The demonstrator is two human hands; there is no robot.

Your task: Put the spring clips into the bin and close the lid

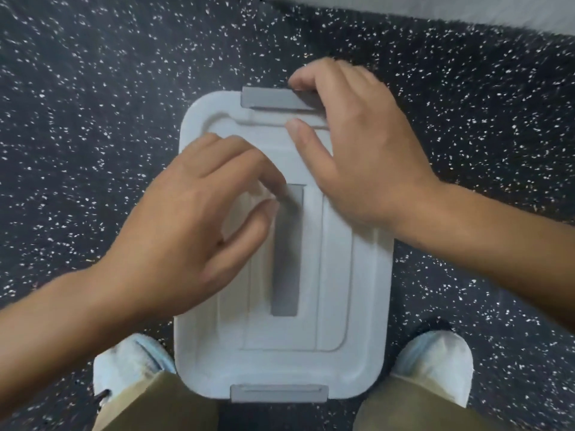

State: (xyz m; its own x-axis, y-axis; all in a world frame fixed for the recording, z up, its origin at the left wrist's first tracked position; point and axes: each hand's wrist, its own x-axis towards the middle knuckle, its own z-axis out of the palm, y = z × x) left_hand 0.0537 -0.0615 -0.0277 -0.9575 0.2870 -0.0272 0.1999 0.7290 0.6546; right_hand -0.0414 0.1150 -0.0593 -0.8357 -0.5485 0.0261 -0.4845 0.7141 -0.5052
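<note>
In the head view we look straight down at a white bin (370,306) standing on the dark speckled floor (93,104) between our two shoes, with its lid (336,275) already seated flat on top. Our right hand (367,144) is at the far end of the lid, its fingers (303,79) curled over the grey far latch (270,98) while the thumb presses on the lid just beside it, so that hand is pinching latch and lid together. Our left hand (199,219) hovers over the left half of the lid near the grey handle strip (287,253) that runs down the middle; its fingers are loosely spread and hold nothing, though we cannot tell whether the tips touch the plastic. We judge that we are in the closing step: the lid is on and the far latch is being snapped down. The next move likely calls for a firm press at that end, then the same at the near latch (279,393) by our legs, which looks flat, though whether it is locked we cannot say. The spring clips are nowhere to be seen; presumably they sit inside the bin, hidden by the opaque lid. The picture is soft, and the right half of the far latch is covered by our hand.
</note>
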